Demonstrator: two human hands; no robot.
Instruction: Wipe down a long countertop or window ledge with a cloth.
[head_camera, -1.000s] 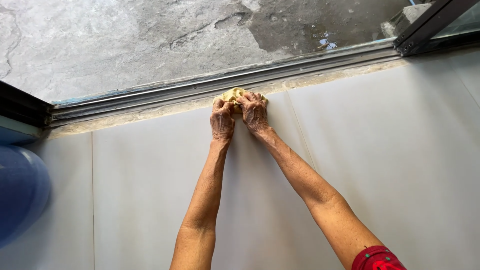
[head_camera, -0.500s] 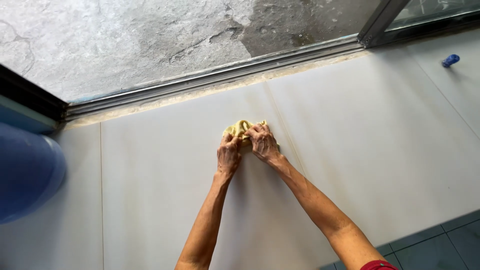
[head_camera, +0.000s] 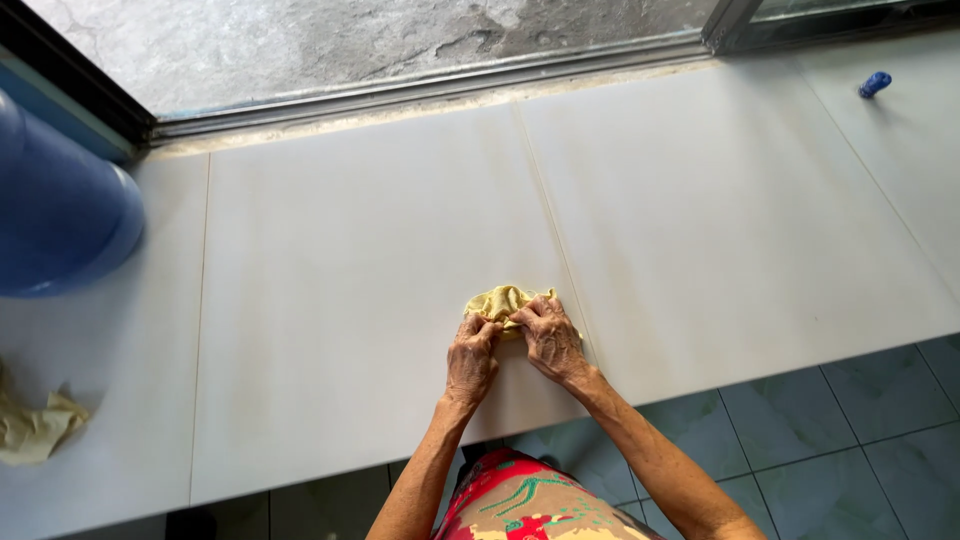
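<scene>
Fingers (head_camera: 478, 335) of both hands curled down onto a yellow cloth (head_camera: 500, 300), pressing it flat against the white tiled ledge (head_camera: 350, 300); grip is a bunched press, not a pinch, cloth wadded under the fingertips. Left hand (head_camera: 470, 362) sits on the cloth's near-left edge, right hand (head_camera: 552, 340) on its near-right, the two hands touching or just beside each other. Cloth lies near the ledge's near edge, just left of a tile joint (head_camera: 555, 260) running near to far. Progress, judged from the surface: far strip along the metal door track (head_camera: 430, 85) shows a pale gritty line of dust or mortar, so that edge reads as not clean yet; middle of the ledge looks even with faint tan streaks; can't tell wet from dry. Areas well right and well left of the cloth show no clear wipe marks either way. Other items: blue barrel (head_camera: 60, 220) at far left standing on the ledge, second crumpled pale-yellow rag (head_camera: 35, 430) near-left, small blue cap-like object (head_camera: 874, 84) far right. Green floor tiles (head_camera: 820, 430) below the near edge.
</scene>
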